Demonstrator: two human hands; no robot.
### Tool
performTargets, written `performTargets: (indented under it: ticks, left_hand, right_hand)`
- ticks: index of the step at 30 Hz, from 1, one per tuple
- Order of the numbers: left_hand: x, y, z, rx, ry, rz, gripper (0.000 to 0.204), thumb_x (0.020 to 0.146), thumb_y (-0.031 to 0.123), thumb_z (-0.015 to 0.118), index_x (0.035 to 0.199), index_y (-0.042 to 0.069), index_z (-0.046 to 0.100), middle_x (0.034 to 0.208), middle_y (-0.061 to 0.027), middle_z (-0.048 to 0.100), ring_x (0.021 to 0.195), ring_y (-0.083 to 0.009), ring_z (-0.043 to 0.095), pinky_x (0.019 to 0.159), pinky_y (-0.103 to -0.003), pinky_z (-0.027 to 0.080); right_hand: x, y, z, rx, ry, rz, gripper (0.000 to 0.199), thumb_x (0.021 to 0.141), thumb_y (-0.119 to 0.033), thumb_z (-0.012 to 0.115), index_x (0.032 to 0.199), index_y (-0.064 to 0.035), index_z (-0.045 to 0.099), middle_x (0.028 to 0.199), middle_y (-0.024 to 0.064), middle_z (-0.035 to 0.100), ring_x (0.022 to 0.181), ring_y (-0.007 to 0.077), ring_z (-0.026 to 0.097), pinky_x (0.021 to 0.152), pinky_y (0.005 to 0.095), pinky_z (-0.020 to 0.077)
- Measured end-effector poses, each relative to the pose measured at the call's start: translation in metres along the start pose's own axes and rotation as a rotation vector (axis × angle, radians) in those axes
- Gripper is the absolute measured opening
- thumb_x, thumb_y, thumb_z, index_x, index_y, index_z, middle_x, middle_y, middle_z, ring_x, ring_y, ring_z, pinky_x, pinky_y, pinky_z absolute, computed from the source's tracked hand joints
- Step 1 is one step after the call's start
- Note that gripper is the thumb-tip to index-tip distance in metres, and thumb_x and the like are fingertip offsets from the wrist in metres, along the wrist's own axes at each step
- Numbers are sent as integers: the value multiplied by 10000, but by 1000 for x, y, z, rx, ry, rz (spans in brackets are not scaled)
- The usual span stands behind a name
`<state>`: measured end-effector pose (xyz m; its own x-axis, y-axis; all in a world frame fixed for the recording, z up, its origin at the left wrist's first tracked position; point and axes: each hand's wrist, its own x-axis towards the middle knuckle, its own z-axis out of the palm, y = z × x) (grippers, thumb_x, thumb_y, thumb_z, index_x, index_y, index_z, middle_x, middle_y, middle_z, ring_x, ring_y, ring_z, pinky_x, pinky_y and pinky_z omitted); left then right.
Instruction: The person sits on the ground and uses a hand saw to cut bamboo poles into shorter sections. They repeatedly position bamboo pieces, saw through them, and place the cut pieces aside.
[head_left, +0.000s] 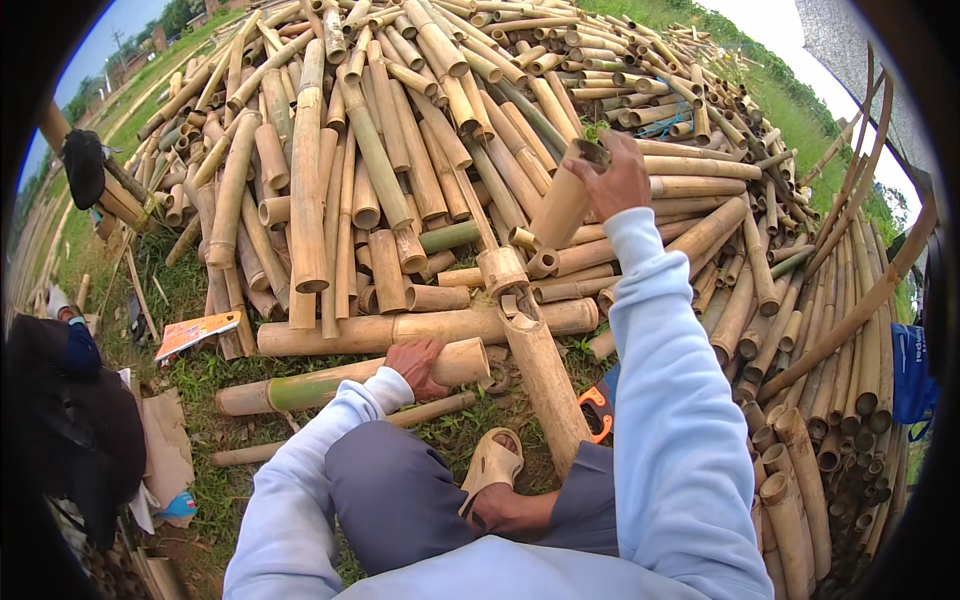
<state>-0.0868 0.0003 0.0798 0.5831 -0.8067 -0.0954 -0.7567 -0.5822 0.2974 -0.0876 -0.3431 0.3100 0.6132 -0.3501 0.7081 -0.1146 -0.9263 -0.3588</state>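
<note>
My right hand (pixel 617 180) is raised over the heap and grips the open top end of a short, thick bamboo section (pixel 562 205), which tilts down toward the pile. My left hand (pixel 415 364) rests on a long bamboo pole (pixel 340 382) with a green stretch, lying across the grass in front of me. Another thick pole (pixel 540 375) runs from the heap down toward my right leg, its split upper end pointing at the pile. My foot in a tan sandal (pixel 490 466) sits between the two poles.
A large heap of cut bamboo (pixel 400 150) fills the ground ahead. An orange-handled saw (pixel 598 405) lies by my right knee. An orange booklet (pixel 197 331) lies on the grass at left. Another person's dark sleeve (pixel 75 350) shows far left. Upright bamboo stands at right (pixel 830 430).
</note>
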Motion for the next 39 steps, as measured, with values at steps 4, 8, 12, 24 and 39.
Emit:
performTargets:
  ticks: [4,8,12,24,39]
  left_hand:
    - [-2,-16,-37,-108,145,-13,800,651,447,853,1298,89,547,1151,-171,676,1062,-384,666,885,-475,533]
    - [0,-22,-66,-54,117,-17,835,684,421,861,1364,87,510,1188,-169,676,1077,-384,667,918,-473,533]
    - [10,7,-101,-72,224,76,827,698,418,853,1369,82,504,1198,-190,678,1088,-392,665,928,-471,532]
    - [46,263,-139,-286,21,517,836,711,371,865,1356,5,479,1141,-230,706,1073,-413,696,937,-472,552]
    - [29,250,-227,-489,424,772,485,1063,209,585,1503,24,501,1515,-147,538,1367,-264,527,1114,-407,453]
  right_hand:
    - [43,-111,-32,347,223,-300,684,840,-354,842,1380,-22,586,1252,172,655,1123,349,653,999,465,508]
    - [-76,-117,-37,432,132,-330,486,894,-229,795,1312,-26,649,1046,155,729,944,320,710,947,433,523]
    - [-234,-71,10,823,26,610,347,971,-34,607,1313,28,604,1001,104,714,906,164,682,839,322,550]
    - [-351,-133,40,968,-161,984,1126,730,-464,913,1552,-21,284,1480,247,513,1375,381,521,1140,442,439]
    - [-389,46,-440,587,1309,647,527,838,-291,822,1210,7,596,1125,109,667,920,227,676,803,383,567]
